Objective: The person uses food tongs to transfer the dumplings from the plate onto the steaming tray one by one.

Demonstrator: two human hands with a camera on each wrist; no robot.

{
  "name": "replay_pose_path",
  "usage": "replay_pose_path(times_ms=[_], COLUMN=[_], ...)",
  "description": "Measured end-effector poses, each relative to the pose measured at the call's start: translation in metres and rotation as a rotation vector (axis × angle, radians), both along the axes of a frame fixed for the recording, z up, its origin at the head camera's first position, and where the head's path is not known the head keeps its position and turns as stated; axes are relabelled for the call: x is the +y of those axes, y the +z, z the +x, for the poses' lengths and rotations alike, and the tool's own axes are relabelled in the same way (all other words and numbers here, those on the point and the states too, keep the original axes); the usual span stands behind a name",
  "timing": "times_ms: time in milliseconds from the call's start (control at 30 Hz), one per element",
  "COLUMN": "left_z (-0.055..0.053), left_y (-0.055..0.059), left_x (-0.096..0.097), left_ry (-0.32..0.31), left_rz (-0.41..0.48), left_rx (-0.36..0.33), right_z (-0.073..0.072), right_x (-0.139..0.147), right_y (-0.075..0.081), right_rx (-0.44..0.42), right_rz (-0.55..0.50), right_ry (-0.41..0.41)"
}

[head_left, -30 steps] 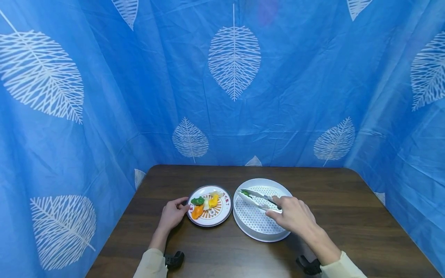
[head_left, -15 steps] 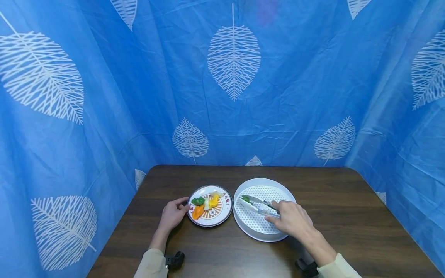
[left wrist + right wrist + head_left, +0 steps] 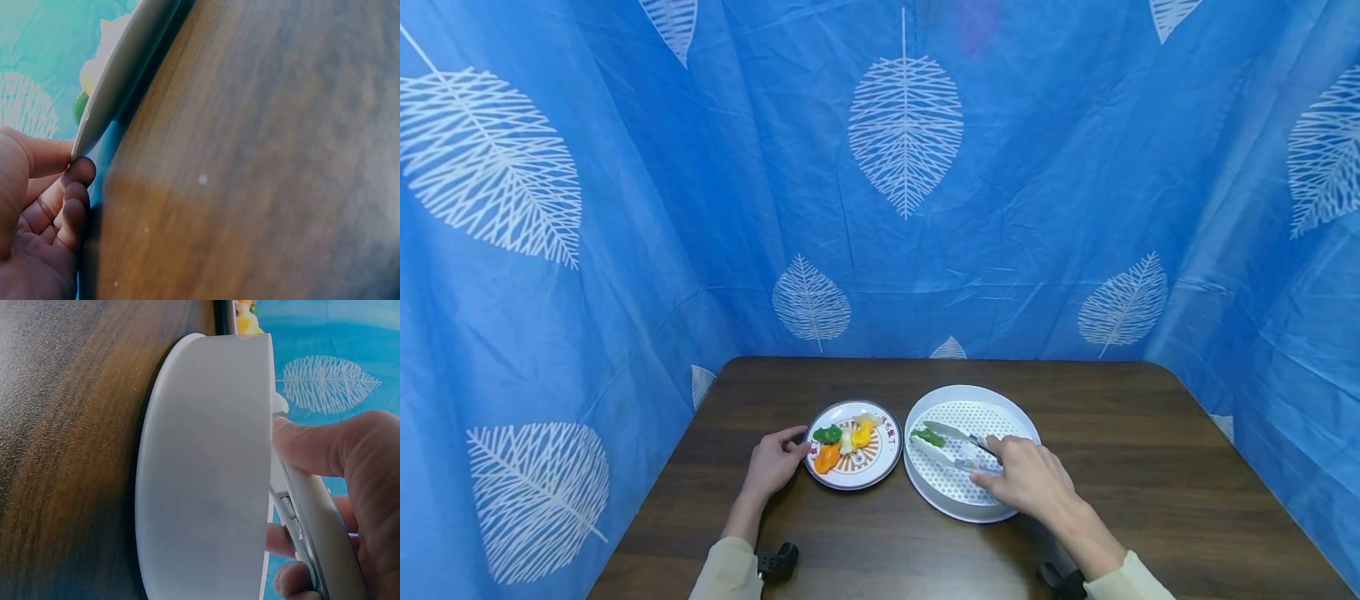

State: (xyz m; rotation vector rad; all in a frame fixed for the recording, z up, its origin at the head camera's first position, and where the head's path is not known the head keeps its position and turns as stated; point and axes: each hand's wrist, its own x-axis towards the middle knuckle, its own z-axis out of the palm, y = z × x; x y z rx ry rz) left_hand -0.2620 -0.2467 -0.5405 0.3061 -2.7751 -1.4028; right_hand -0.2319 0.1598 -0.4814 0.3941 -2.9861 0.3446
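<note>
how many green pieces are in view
2: one green piece on the plate; another green piece by the tips of the tongs, in or over the white tray.

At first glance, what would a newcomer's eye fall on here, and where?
Probably the blue leaf-print curtain behind the wooden table. Then the bright food pieces on the plate, whose rim the left hand holds, and the tongs in the right hand, over the white perforated tray beside it.

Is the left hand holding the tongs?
No, the left hand pinches the printed plate, while the right hand holds the tongs.
</note>
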Motion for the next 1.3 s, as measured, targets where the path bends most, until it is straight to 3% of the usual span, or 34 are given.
replay_pose_path(times_ms=[567, 1300], left_z=[0.001, 0.0], left_y=[0.0, 0.0], left_x=[0.002, -0.001], left_ry=[0.001, 0.012], left_rz=[0.007, -0.003], left_rx=[0.004, -0.001], right_z=[-0.002, 0.0], right_x=[-0.024, -0.086], right_y=[0.021, 0.013], right_rx=[0.027, 0.048], right_rz=[-0.09, -0.069], right_ry=[0.015, 0.096])
